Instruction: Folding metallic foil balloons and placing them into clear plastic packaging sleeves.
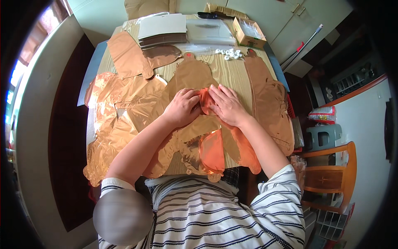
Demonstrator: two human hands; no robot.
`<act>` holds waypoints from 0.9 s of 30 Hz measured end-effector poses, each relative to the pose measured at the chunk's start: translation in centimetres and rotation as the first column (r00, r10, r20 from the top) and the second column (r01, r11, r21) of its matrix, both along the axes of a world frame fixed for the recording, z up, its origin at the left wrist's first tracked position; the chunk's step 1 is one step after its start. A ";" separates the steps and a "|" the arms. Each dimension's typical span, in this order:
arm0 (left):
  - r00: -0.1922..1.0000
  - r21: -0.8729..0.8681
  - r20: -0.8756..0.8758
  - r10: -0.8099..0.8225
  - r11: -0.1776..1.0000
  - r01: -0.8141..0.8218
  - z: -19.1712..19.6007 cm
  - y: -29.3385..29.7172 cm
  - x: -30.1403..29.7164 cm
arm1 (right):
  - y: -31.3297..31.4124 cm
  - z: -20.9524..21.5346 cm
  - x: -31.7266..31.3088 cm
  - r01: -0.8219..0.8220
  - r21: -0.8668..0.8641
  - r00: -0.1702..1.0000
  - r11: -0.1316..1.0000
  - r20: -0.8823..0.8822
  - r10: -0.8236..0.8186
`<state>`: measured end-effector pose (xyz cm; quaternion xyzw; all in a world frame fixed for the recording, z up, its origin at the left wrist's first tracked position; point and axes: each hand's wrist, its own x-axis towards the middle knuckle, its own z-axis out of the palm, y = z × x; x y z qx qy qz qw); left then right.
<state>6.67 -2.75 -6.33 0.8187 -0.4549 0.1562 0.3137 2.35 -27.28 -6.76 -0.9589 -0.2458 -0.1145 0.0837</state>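
The left hand (184, 106) curves over shiny reddish-copper foil (205, 104) mid-way across the wood-grained table (234, 74), grip unclear; the right hand (228, 107) rests flat, fingers extended. An open-topped brown cardboard box (252, 42) holds translucent pieces (249, 30).

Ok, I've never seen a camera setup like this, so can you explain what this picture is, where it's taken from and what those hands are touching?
There's no machine here, just a person's bare left hand and right hand. The single picture comes from a wide fisheye camera worn on the head, looking down, so straight edges bend and the forearms reach in from below. Both hands rest on a reddish-orange foil piece, apparently folded, with the right hand's fingers spread over it. Around them on the wood-grain tabletop lie flat, copper-coloured foil pieces, possibly uninflated balloons. Toward the far edge are small white pieces, an open cardboard box, clear plastic sheets or bags and a stack topped with white.
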 end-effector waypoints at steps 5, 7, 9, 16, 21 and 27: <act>0.999 -0.014 -0.030 -0.016 1.000 0.016 0.0 0.1 0.2 | -0.1 0.3 0.3 0.027 -0.078 0.994 0.997 -0.104 -0.035; 0.999 -0.010 -0.048 -0.025 1.000 0.024 -0.1 0.4 0.3 | 0.0 0.4 0.4 0.029 -0.103 0.991 0.994 -0.124 -0.042; 0.995 -0.069 -0.096 -0.039 0.997 0.032 0.0 0.4 0.4 | 0.0 0.6 0.4 0.032 -0.104 0.990 0.994 -0.131 -0.046; 0.968 -0.196 -0.250 0.036 0.977 -0.086 0.9 1.4 -0.1 | 0.1 0.8 0.6 0.024 -0.089 0.989 0.996 -0.140 -0.036; 0.983 -0.092 -0.167 0.076 0.991 -0.092 2.6 1.4 -1.5 | 0.9 1.9 0.3 0.051 -0.070 0.979 0.996 -0.195 -0.064; 0.999 0.091 -0.049 0.014 0.996 -0.009 2.1 0.5 -3.3 | 0.4 1.3 0.4 0.028 -0.085 0.989 0.996 -0.140 -0.040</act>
